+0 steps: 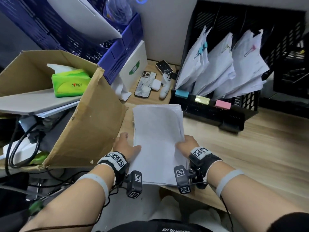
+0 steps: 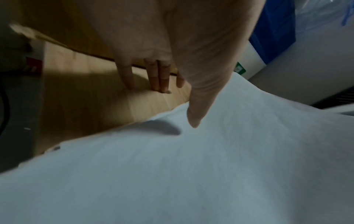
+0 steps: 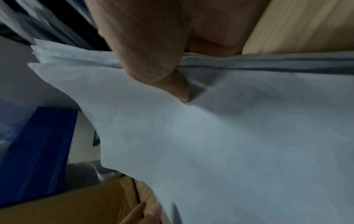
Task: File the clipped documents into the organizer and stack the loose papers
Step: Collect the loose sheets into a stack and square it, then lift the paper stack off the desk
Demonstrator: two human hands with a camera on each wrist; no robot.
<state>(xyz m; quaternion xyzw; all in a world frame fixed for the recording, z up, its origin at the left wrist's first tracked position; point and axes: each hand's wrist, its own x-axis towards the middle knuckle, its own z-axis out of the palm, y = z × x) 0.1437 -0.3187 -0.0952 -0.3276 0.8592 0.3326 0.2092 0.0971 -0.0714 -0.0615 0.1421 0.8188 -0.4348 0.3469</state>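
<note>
A stack of loose white papers (image 1: pixel 158 139) lies on the wooden desk (image 1: pixel 250 148) in front of me, its near end over the desk's front edge. My left hand (image 1: pixel 127 145) sits at the stack's left edge; its thumb (image 2: pixel 195 118) presses the top sheet and its straight fingers (image 2: pixel 159 78) touch the desk beside the stack. My right hand (image 1: pixel 184 144) grips the right edge, with the thumb (image 3: pixel 172 84) on top and the fingers hidden beneath. At the back right stands the black organizer (image 1: pixel 209 113), holding three clipped documents (image 1: pixel 220 67).
A cardboard box (image 1: pixel 83 123) leans close to my left hand, with a green tissue pack (image 1: pixel 70 82) inside. Blue baskets (image 1: pixel 117 56) stand behind it. A phone (image 1: pixel 145 86), an earbud case (image 1: pixel 156 84) and a small white controller (image 1: pixel 164 87) lie beyond the stack.
</note>
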